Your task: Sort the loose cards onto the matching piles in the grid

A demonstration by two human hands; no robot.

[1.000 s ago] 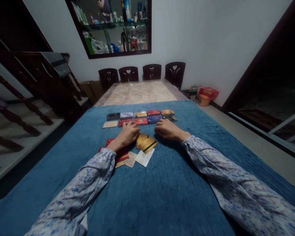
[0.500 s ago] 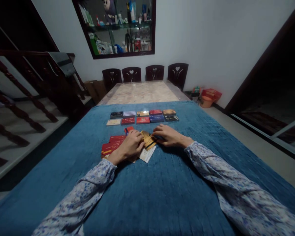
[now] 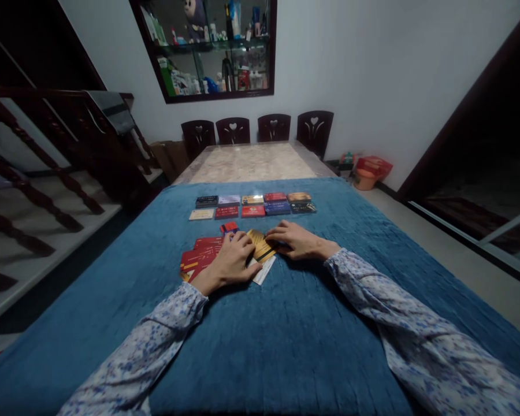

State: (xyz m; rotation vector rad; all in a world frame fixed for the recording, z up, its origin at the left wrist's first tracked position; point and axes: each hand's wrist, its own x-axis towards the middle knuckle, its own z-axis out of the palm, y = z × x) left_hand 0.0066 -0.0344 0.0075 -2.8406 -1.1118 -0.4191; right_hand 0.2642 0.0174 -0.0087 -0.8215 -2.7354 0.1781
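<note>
My left hand (image 3: 231,260) lies palm down over a spread of cards, fingers and thumb apart, with the thumb across a white card (image 3: 268,268). Red cards (image 3: 203,248) fan out to its left, and a red and blue card (image 3: 229,226) sticks out beyond its fingers. Between my hands is a gold card with a dark stripe (image 3: 260,244). My right hand (image 3: 297,240) has its fingers curled onto the right edge of that gold card; its thumb is partly hidden. What lies under my left palm is hidden.
Beyond my hands stand two rows of card stacks, among them a red stack (image 3: 253,211), a blue stack (image 3: 277,208) and a cream stack (image 3: 201,214). A blue cloth (image 3: 260,346) covers the near table. Dark chairs (image 3: 274,127) line the far end.
My left thumb has stretched out to the right over the white card, and the left fingers have spread. My right hand has barely moved at the gold card.
</note>
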